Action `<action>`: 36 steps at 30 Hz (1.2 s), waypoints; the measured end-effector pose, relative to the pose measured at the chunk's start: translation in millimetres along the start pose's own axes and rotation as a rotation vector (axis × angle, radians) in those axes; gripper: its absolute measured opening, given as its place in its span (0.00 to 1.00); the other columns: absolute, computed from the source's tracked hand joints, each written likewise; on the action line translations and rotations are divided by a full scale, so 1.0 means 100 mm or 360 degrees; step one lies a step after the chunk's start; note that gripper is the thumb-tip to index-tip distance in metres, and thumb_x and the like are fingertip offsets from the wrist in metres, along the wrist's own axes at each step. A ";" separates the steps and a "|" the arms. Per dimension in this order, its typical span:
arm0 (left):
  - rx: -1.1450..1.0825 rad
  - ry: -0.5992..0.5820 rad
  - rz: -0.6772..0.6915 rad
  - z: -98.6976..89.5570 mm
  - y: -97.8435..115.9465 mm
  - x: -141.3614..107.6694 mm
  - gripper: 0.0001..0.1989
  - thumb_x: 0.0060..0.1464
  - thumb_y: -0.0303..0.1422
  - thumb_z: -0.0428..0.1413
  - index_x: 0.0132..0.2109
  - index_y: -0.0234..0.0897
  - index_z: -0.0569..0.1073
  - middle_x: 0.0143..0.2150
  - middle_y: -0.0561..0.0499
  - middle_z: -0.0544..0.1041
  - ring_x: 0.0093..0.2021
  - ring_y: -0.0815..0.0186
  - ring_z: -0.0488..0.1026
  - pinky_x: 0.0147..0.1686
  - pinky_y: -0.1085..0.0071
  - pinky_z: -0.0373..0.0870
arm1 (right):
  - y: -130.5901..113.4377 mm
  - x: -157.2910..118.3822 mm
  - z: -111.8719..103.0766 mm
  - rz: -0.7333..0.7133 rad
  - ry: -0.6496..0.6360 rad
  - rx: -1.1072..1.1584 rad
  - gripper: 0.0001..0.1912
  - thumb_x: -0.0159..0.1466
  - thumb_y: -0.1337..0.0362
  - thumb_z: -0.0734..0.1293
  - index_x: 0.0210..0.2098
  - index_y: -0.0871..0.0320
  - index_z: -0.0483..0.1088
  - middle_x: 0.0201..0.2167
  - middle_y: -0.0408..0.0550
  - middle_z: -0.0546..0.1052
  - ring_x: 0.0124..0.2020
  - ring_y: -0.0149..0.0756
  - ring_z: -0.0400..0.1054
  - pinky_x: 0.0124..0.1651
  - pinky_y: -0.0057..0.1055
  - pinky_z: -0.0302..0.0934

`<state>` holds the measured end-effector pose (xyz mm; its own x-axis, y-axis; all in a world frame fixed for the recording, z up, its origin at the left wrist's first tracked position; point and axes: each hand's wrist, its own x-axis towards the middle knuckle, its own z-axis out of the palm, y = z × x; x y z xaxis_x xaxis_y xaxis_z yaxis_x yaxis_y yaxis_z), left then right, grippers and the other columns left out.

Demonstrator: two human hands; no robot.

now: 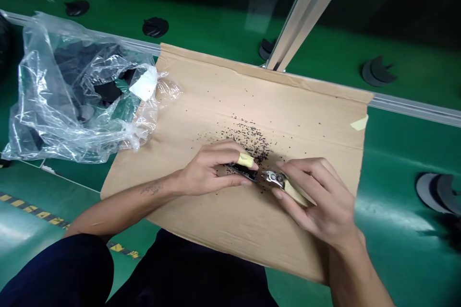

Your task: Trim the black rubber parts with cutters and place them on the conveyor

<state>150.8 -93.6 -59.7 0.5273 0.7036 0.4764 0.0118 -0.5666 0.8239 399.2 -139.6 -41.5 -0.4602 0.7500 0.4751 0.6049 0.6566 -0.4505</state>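
- Cardboard (194,76) lies before you, with black crumbs (254,140) scattered around its middle; a clear plastic bag (72,129) sits at the far left.
- Your left hand (205,171) pinches a black part (248,171) between thumb and fingers, its long axis slanting from far left to near right.
- Your right hand (326,204) holds small cutters (275,179), metal tip pointing left, just beside the part's right end.
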 end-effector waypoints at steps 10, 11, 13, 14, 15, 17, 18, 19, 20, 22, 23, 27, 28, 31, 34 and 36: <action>-0.0038 -0.0074 -0.0022 -0.01 0.02 0.00 0.08 0.61 0.32 0.62 0.46 0.34 0.79 0.40 0.45 0.81 0.41 0.66 0.77 0.42 0.68 0.76 | 0.00 0.01 0.04 -0.0099 0.0029 -0.0093 0.17 0.64 0.67 0.73 0.51 0.61 0.71 0.39 0.55 0.79 0.36 0.40 0.73 0.35 0.35 0.68; -0.0032 -0.0074 -0.0021 -0.01 0.02 0.00 0.08 0.61 0.32 0.63 0.46 0.35 0.79 0.40 0.45 0.81 0.41 0.66 0.77 0.42 0.68 0.76 | 0.00 0.00 0.04 -0.0102 0.0036 -0.0094 0.17 0.64 0.67 0.73 0.51 0.61 0.71 0.39 0.55 0.80 0.36 0.40 0.73 0.35 0.35 0.68; -0.0027 -0.0066 -0.0013 0.00 0.02 0.00 0.08 0.61 0.31 0.63 0.46 0.34 0.79 0.39 0.45 0.81 0.40 0.66 0.77 0.41 0.69 0.75 | -0.01 0.00 0.06 -0.0110 0.0053 -0.0103 0.16 0.64 0.67 0.73 0.51 0.61 0.71 0.39 0.54 0.80 0.36 0.39 0.73 0.35 0.34 0.68; -0.0027 -0.0058 -0.0006 0.00 0.02 -0.01 0.08 0.60 0.31 0.63 0.46 0.34 0.79 0.39 0.45 0.81 0.40 0.66 0.77 0.41 0.69 0.75 | -0.01 0.01 0.06 -0.0116 0.0066 -0.0116 0.16 0.64 0.68 0.73 0.50 0.61 0.72 0.39 0.54 0.80 0.36 0.38 0.74 0.34 0.33 0.68; -0.0029 -0.0048 0.0001 0.01 0.01 -0.01 0.08 0.60 0.31 0.63 0.46 0.34 0.79 0.39 0.45 0.81 0.40 0.67 0.77 0.41 0.69 0.75 | -0.02 0.01 0.07 -0.0122 0.0078 -0.0136 0.16 0.63 0.68 0.74 0.50 0.61 0.72 0.39 0.54 0.81 0.36 0.38 0.74 0.34 0.33 0.68; -0.0036 -0.0022 0.0006 0.02 0.01 -0.01 0.08 0.60 0.31 0.64 0.46 0.34 0.79 0.39 0.45 0.81 0.40 0.67 0.77 0.41 0.69 0.75 | -0.03 0.01 0.07 -0.0128 0.0096 -0.0194 0.16 0.62 0.70 0.74 0.50 0.62 0.72 0.38 0.54 0.81 0.35 0.38 0.74 0.33 0.32 0.67; -0.0043 -0.0010 0.0006 0.02 0.01 -0.02 0.08 0.59 0.31 0.64 0.46 0.34 0.79 0.39 0.45 0.81 0.40 0.67 0.77 0.41 0.69 0.75 | -0.04 0.01 0.08 -0.0136 0.0102 -0.0224 0.16 0.62 0.70 0.75 0.49 0.63 0.72 0.37 0.54 0.81 0.34 0.37 0.74 0.33 0.31 0.66; -0.0053 0.0002 0.0007 0.03 0.00 -0.02 0.08 0.59 0.31 0.64 0.46 0.34 0.79 0.39 0.45 0.81 0.39 0.67 0.77 0.40 0.69 0.75 | -0.04 0.01 0.08 -0.0147 0.0110 -0.0249 0.16 0.62 0.71 0.75 0.49 0.63 0.72 0.37 0.54 0.81 0.34 0.37 0.74 0.32 0.31 0.66; -0.0064 0.0013 0.0008 0.04 0.00 -0.03 0.09 0.59 0.31 0.64 0.46 0.34 0.79 0.39 0.45 0.81 0.39 0.67 0.77 0.40 0.70 0.75 | -0.04 0.01 0.08 -0.0158 0.0116 -0.0269 0.16 0.62 0.71 0.75 0.48 0.64 0.73 0.36 0.53 0.81 0.32 0.36 0.74 0.32 0.31 0.66; -0.0085 0.0031 0.0009 0.05 0.00 -0.03 0.09 0.58 0.30 0.65 0.46 0.33 0.79 0.38 0.45 0.81 0.38 0.67 0.77 0.40 0.70 0.75 | -0.06 0.01 0.07 -0.0172 0.0124 -0.0308 0.17 0.61 0.71 0.75 0.49 0.63 0.73 0.36 0.52 0.82 0.31 0.35 0.73 0.32 0.32 0.66; -0.0092 0.0038 0.0008 0.06 0.00 -0.04 0.09 0.58 0.30 0.65 0.46 0.33 0.79 0.38 0.46 0.81 0.38 0.67 0.76 0.39 0.70 0.75 | -0.06 0.00 0.07 -0.0173 0.0120 -0.0330 0.18 0.62 0.70 0.75 0.50 0.62 0.73 0.36 0.51 0.82 0.30 0.35 0.73 0.31 0.32 0.66; -0.0101 0.0051 0.0012 0.07 -0.01 -0.05 0.09 0.58 0.30 0.65 0.45 0.33 0.80 0.37 0.46 0.81 0.37 0.68 0.76 0.38 0.70 0.75 | -0.09 -0.01 0.06 -0.0167 0.0082 -0.0401 0.21 0.62 0.71 0.75 0.54 0.59 0.72 0.37 0.49 0.82 0.30 0.35 0.74 0.31 0.32 0.66; -0.0102 0.0055 0.0020 0.08 -0.02 -0.05 0.09 0.58 0.30 0.65 0.45 0.33 0.80 0.37 0.46 0.81 0.37 0.68 0.76 0.38 0.71 0.75 | -0.09 -0.02 0.06 -0.0165 0.0086 -0.0399 0.21 0.62 0.71 0.74 0.54 0.58 0.72 0.37 0.49 0.83 0.30 0.34 0.74 0.32 0.31 0.67; -0.0075 0.0074 0.0025 0.08 -0.02 -0.05 0.08 0.59 0.29 0.64 0.46 0.33 0.80 0.37 0.46 0.80 0.38 0.68 0.76 0.39 0.71 0.74 | -0.08 -0.02 0.05 -0.0170 0.0117 -0.0376 0.19 0.61 0.72 0.75 0.51 0.60 0.73 0.37 0.49 0.83 0.31 0.34 0.75 0.32 0.31 0.67; 0.0019 0.0106 0.0020 0.06 -0.01 -0.05 0.10 0.58 0.29 0.65 0.48 0.36 0.80 0.38 0.47 0.80 0.39 0.67 0.76 0.39 0.69 0.73 | -0.04 -0.02 0.04 -0.0160 0.0131 -0.0393 0.20 0.60 0.72 0.76 0.51 0.59 0.73 0.38 0.51 0.83 0.30 0.35 0.75 0.31 0.32 0.66; 0.0084 0.0117 0.0031 0.05 0.00 -0.04 0.11 0.58 0.30 0.65 0.48 0.38 0.80 0.38 0.47 0.80 0.38 0.67 0.76 0.39 0.69 0.73 | -0.02 -0.01 0.03 -0.0140 0.0115 -0.0442 0.22 0.60 0.71 0.76 0.53 0.57 0.73 0.39 0.50 0.83 0.30 0.36 0.74 0.31 0.33 0.66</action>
<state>153.0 -98.9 -63.6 0.4638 0.7207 0.5153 0.0479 -0.6012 0.7977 396.7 -141.9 -43.1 -0.4773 0.6771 0.5601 0.7241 0.6642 -0.1860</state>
